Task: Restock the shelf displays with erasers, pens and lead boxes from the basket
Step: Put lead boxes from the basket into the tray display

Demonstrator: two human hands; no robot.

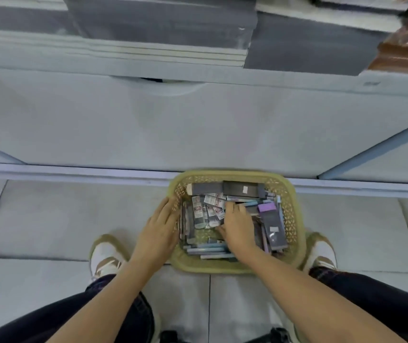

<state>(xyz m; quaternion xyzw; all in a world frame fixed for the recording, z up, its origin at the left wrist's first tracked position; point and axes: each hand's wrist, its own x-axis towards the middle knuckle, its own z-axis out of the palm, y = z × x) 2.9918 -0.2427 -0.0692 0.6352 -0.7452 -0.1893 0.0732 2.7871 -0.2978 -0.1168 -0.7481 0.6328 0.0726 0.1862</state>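
One basket [225,267] stands on the floor [74,219]; its eraser packets [210,206] lie just left of the right hand [237,226], which is nearer; pens [210,251] run crosswise beneath the wrist, too jumbled to count; right fingers dip in, grasp unclear; the left hand [160,224] rests flat and relaxed on the rim.

yellow-green plastic lattice basket [289,209] on floor at six o'clock, holding jumbled pens [210,251], eraser packets [212,201], dark boxes [243,189].

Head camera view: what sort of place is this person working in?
Probably a stationery shop aisle. A yellow basket full of packaged pens sits on a tiled floor, in front of a white shelf unit whose shelf holds stacked grey sheets.
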